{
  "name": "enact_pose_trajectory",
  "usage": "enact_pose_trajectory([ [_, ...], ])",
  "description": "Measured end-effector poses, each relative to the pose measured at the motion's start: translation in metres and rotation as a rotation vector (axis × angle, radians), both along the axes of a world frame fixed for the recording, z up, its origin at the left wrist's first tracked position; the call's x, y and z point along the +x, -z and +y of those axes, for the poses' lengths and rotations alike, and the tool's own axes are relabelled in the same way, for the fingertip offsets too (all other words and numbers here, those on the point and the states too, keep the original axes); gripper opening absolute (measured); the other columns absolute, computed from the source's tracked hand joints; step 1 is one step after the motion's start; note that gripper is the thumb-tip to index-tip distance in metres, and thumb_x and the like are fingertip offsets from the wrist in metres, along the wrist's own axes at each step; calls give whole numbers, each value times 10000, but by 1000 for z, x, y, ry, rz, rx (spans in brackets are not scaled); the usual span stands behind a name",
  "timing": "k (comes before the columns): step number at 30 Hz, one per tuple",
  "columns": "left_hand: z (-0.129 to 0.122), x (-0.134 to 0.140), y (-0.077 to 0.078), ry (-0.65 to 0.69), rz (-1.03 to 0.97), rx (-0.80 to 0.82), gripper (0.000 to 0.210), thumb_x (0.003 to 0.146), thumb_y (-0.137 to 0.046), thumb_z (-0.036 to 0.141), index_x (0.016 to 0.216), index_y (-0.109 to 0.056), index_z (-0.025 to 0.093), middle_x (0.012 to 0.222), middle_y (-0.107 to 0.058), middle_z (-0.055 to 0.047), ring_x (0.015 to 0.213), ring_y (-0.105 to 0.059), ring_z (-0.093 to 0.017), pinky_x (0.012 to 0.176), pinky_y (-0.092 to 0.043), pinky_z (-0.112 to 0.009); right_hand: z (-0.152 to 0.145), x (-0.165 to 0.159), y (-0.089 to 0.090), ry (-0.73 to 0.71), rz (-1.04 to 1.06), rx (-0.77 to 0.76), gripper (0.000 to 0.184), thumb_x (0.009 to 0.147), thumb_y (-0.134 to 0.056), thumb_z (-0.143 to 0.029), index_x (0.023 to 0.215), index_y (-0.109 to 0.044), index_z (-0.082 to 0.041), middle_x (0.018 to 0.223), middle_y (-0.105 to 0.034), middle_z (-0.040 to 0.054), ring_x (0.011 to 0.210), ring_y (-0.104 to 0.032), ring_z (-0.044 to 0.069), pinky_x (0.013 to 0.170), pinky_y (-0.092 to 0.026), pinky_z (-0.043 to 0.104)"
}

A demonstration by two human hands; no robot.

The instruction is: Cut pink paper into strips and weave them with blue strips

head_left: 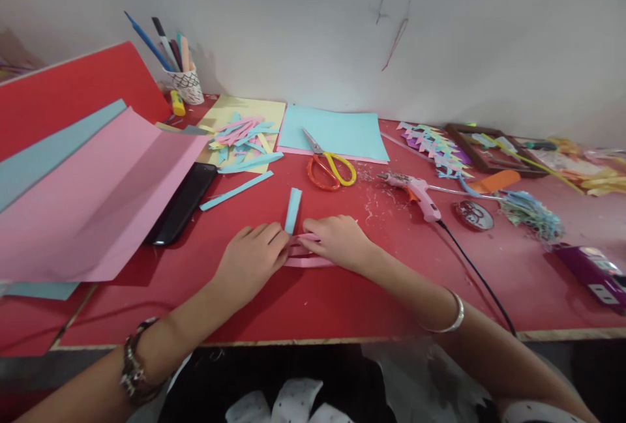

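Here, on the scissors' (pixel 319 151) near side, the left hand (pixel 255 257) and right hand (pixel 340 240) are pinching pink strips (pixel 310 262) in their fingers; uneven tugging could be creasing thin paper! Right of the scissors, the glue gun (pixel 417 192) is trailing a snaggable cord; nearward, bare bench (pixel 313 312) is reaching its edge.

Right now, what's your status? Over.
Left hand and right hand holding pink strips between them. Blue strip close beyond. Scissors farther back, clear of both hands.
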State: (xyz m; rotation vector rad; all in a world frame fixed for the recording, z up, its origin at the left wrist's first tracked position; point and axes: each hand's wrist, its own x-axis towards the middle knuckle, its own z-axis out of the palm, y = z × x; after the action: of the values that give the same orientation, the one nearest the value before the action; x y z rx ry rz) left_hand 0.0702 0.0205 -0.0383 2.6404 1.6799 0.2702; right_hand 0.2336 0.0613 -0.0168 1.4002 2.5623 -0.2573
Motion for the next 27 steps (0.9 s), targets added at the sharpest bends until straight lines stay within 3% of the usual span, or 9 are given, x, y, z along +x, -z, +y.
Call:
enact_pose_trajectory([
  [3, 2, -4, 5, 69, -68, 6, 124, 800, -447, 165, 727, -542, 195, 691, -613, -14, 683, -581, -168, 603, -359, -276, -1, 2, 1, -3, -7, 19, 361, 890, -319, -471, 901, -553, -196, 772, -655, 57, 662, -585, 165, 484, -144, 251],
  [10, 2, -1, 12, -1, -71, -12, 229, 779, -428, 121, 949, -560, 199, 838, -629, -27, 730, -593, -171, 590, -404, -259, -1, 8, 2, 20, 128, 25, 367, 880, -346, -459, 769, -560, -183, 703, -619, 41, 615, -532, 137, 493, -145, 245],
  [15, 3, 3, 11, -65, -36, 0, 286, 778, -454, 131, 1043, -541, 193, 860, -626, -40, 697, -602, -182, 539, -391, -256, 1, 10, 4, 3, 285, -47, 272, 882, -386, -333, 750, -562, -173, 662, -568, 12, 580, -446, 101, 516, -180, 222],
  [23, 5, 10, 6, -145, 60, -92, 219, 842, -380, 209, 924, -581, 181, 802, -599, -39, 640, -587, -181, 479, -347, -256, 6, 6, 5, 4, 354, -135, 253, 865, -418, -284, 685, -550, -164, 558, -426, -30, 521, -314, 80, 507, -174, 210],
  [27, 11, -5, 2, -18, -140, -180, 307, 879, -291, 275, 1001, -561, 191, 951, -592, -55, 768, -597, -177, 577, -434, -255, 6, 5, 6, -21, 338, -103, 249, 858, -429, -288, 691, -565, -163, 554, -423, -31, 518, -297, 79, 506, -166, 215],
])
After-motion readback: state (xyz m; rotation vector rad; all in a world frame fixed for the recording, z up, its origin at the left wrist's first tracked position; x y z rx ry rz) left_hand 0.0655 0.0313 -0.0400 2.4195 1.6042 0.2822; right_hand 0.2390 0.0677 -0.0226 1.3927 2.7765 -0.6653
